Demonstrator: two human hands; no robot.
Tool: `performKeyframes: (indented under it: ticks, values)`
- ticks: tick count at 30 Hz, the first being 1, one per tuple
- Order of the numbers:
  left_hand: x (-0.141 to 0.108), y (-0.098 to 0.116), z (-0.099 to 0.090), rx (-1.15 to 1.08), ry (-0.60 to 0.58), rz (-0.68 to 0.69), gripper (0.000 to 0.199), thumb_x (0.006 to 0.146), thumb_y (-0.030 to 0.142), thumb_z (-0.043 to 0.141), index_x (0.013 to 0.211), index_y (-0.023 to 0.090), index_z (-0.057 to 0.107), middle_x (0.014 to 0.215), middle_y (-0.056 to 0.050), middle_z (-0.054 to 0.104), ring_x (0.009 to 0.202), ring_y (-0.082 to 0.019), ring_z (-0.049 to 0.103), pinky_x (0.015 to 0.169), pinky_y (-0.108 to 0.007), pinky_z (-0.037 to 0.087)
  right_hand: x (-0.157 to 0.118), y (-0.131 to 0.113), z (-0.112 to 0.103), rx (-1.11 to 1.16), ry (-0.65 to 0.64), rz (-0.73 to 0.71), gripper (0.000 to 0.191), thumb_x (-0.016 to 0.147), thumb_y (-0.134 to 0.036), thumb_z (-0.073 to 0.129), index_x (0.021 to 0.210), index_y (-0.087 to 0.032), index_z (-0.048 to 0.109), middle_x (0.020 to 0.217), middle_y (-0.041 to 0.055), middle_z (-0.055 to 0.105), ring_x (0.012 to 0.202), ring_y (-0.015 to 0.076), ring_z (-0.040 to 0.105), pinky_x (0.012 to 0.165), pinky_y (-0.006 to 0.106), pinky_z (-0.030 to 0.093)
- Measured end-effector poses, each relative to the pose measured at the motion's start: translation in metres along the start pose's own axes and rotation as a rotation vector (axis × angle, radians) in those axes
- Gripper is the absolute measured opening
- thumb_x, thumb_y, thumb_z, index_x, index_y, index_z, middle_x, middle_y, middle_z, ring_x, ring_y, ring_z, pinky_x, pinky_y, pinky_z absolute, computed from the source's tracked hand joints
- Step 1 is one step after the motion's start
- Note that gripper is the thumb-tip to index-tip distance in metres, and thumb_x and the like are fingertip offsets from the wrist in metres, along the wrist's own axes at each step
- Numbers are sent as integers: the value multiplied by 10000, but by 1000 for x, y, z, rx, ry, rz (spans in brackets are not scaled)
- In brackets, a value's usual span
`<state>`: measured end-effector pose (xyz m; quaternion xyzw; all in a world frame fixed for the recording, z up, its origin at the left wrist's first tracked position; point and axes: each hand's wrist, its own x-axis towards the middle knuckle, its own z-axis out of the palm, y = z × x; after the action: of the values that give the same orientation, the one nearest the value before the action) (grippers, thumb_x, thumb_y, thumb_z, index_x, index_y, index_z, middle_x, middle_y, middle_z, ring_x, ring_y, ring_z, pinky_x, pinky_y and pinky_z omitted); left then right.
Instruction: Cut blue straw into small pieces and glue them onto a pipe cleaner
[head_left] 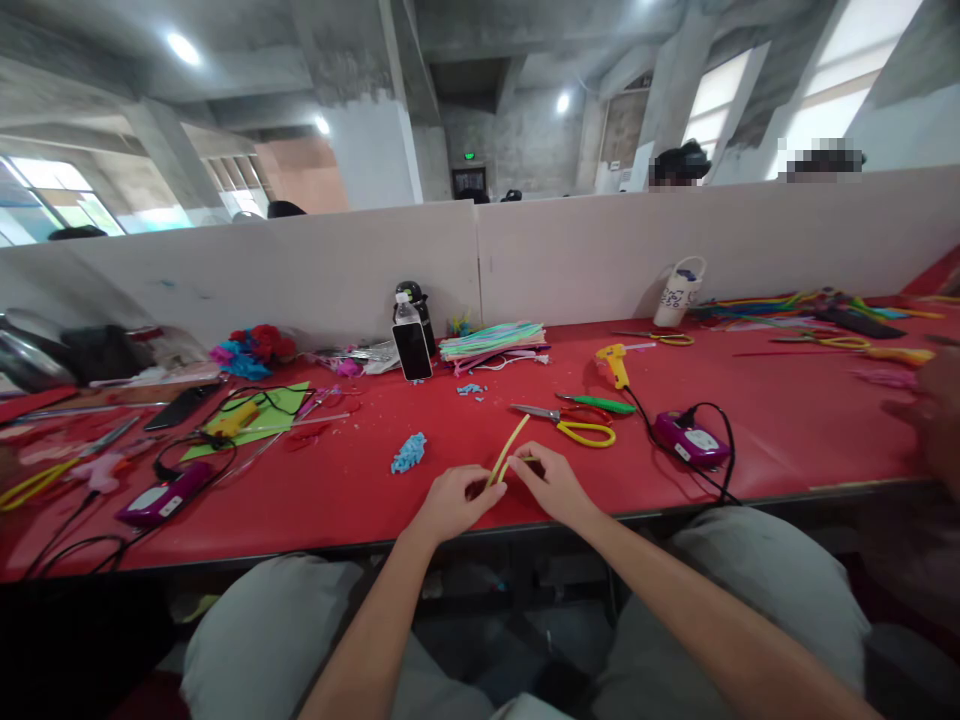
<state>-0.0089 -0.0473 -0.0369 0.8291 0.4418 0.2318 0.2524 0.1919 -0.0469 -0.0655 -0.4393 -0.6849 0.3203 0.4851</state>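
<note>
A yellow pipe cleaner [514,441], bent into two strands, is held low over the red table near its front edge. My left hand [459,502] pinches its lower part between thumb and fingers. Close beside it, my right hand [553,484] has its fingers closed on the same pipe cleaner, with a short end showing near the fingertips. Just beyond my hands lie yellow-handled scissors [586,434] and a green-handled tool [611,404]. To the left sits a small light-blue curled piece [409,453], with blue scraps [471,389] farther back.
A yellow glue gun [615,366] and a purple power box [690,440] with black cables are at right. A phone [413,350] leans on bottles by the white partition [337,260]. Pastel pipe cleaners [493,345] are bundled behind. A co-worker's hand [937,400] is at far right.
</note>
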Motion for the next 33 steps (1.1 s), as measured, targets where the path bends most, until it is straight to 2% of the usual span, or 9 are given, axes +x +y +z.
performKeyframes:
  ticks: [7, 18, 22, 23, 25, 28, 31, 33]
  values:
    - [-1, 0, 2, 8, 5, 28, 336, 916, 393, 467, 794, 185, 702, 731, -23, 646, 664, -143, 539, 624, -238, 388, 0, 1, 1, 6, -17, -5, 223, 913, -387, 535, 850, -190, 617, 777, 10, 647, 700, 146, 590, 673, 262, 454]
    - [4, -4, 7, -144, 136, -1, 350, 904, 396, 478, 801, 158, 713, 718, -45, 672, 674, -162, 563, 659, -254, 430, 3, 6, 2, 8, -1, 28, 243, 897, -416, 539, 891, -187, 620, 813, 27, 666, 738, 159, 619, 677, 269, 487]
    - [5, -13, 6, -231, 240, -61, 363, 916, 418, 462, 844, 147, 692, 698, -24, 627, 672, -151, 551, 638, -239, 415, -5, -12, -4, -45, 59, 2, 231, 914, -393, 495, 961, -192, 597, 800, 41, 638, 702, 162, 586, 644, 276, 466]
    - [5, -16, 5, -253, 270, -81, 361, 918, 420, 460, 867, 145, 688, 688, -17, 612, 660, -146, 547, 624, -235, 410, -11, -20, -4, -71, 56, -31, 203, 906, -372, 503, 924, -196, 603, 795, 44, 636, 700, 161, 578, 657, 278, 459]
    - [5, -21, 5, -310, 316, -122, 355, 917, 426, 466, 900, 144, 680, 669, -4, 584, 623, -133, 530, 596, -228, 401, -26, -37, 2, -281, -141, -265, 197, 888, -334, 505, 773, -204, 599, 731, 38, 623, 692, 161, 571, 678, 284, 444]
    - [6, -25, 4, -365, 320, -155, 357, 915, 437, 473, 869, 142, 669, 646, 9, 550, 570, -113, 487, 559, -221, 381, -53, -46, 32, -448, -489, -377, 131, 808, -292, 561, 718, -208, 606, 670, 16, 643, 645, 163, 602, 623, 275, 451]
    - [7, -25, 4, -368, 299, -163, 359, 913, 442, 479, 872, 140, 668, 645, 7, 549, 565, -112, 482, 548, -221, 372, -71, -31, 75, -673, -783, -292, 146, 736, -334, 654, 750, -189, 666, 684, 57, 683, 642, 236, 650, 577, 336, 497]
    - [7, -24, 4, -355, 302, -165, 362, 912, 445, 482, 870, 139, 671, 647, 4, 555, 568, -114, 488, 550, -223, 374, -75, -17, 98, -736, -896, -165, 150, 675, -273, 754, 753, -167, 683, 701, 90, 687, 668, 277, 662, 578, 387, 527]
